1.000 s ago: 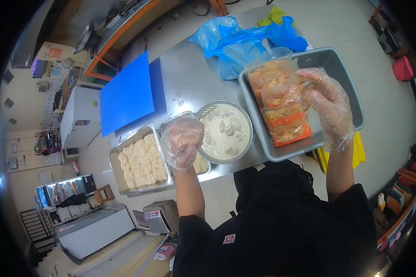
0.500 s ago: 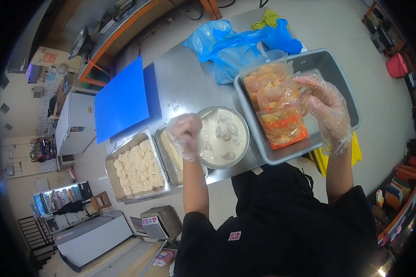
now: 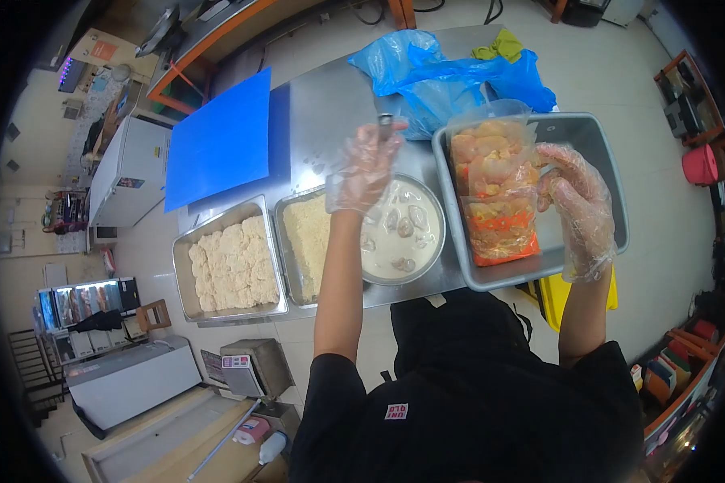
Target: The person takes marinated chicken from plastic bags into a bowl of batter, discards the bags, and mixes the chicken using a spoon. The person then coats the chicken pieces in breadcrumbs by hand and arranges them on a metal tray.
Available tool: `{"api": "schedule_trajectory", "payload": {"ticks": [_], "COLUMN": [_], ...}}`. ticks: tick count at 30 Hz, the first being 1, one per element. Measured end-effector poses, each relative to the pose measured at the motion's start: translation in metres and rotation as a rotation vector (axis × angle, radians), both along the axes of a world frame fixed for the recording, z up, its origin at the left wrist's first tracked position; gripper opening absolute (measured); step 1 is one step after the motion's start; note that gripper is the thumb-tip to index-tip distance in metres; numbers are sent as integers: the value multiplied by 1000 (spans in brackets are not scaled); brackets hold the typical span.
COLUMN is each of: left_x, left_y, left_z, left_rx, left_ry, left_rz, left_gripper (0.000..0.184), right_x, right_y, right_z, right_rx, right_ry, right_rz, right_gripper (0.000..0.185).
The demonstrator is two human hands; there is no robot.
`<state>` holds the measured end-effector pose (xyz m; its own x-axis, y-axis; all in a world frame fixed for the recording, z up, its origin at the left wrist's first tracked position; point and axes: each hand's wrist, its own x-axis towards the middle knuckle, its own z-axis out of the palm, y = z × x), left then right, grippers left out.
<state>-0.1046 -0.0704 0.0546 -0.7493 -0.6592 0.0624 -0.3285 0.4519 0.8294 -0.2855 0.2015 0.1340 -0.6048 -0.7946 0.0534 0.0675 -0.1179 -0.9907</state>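
My left hand [image 3: 364, 173], in a clear plastic glove, is raised over the table between the breadcrumb tray and the bowl. Its fingers are closed around a small dark-ended tool [image 3: 385, 124] whose kind I cannot make out. My gloved right hand [image 3: 578, 205] is curled over the grey tub, pinching the side of a clear plastic bag of raw chicken [image 3: 495, 154]. Orange marinade shows at the lower end [image 3: 503, 241] of the packed chicken. Beside the tub, a round metal bowl [image 3: 403, 282] holds white batter with several chicken pieces [image 3: 417, 216] in it.
The grey tub [image 3: 449, 233] stands on the steel table [image 3: 322, 92]. A tray of pale crumbs [image 3: 304, 229] and a tray of coated pieces [image 3: 234, 270] are at left. Behind them is a blue board [image 3: 221, 141]; blue plastic bags [image 3: 435, 84] and a green cloth [image 3: 503, 46] lie at the back.
My left hand has moved up and right from the crumb tray's edge, and the dark-ended tool now shows in it. My right hand stays at the chicken bag. The view has shifted slightly.
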Motion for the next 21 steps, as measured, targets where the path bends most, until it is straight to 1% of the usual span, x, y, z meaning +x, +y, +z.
{"api": "schedule_trajectory", "payload": {"ticks": [3,6,9,12,13,15,16,17,18,19,20,21], "left_x": [3,11,35,83,106,160,188,218,246,264,273,273], "left_y": [3,1,0,7,14,22,23,28,32,31,30,32], "left_z": [-13,-20,-11,-4,10,12,-4,-18,-33,-43,-58,-56], "left_rx": [-398,-492,-355,-117,-54,199,391,503,611,711,707,665], "left_ry": [-160,-214,-113,148,81,140,265,321,379,438,426,565], "left_rz": [1,121,126,199,241,296,314,341,368,401,564,668], "left_gripper": [43,46,50,53,52,57,63,69,75,82,92,91], "right_x": [8,17,28,43,50,64,71,78,80,87,101,115], "right_y": [-7,-14,-20,-25,-27,-33,-36,-40,-43,-49,-58,-68], "right_z": [-1,0,0,-3,-4,-8,-10,-14,-23,-22,-23,-25], "right_rx": [4,11,43,117,154,240,292,344,388,412,433,458], "right_ry": [-28,-37,-38,-23,-15,6,17,31,228,189,142,86], "right_rz": [-6,0,28,71,82,113,138,168,213,201,205,225], "right_gripper": [44,44,43,41,41,40,39,39,37,36,36,35]}}
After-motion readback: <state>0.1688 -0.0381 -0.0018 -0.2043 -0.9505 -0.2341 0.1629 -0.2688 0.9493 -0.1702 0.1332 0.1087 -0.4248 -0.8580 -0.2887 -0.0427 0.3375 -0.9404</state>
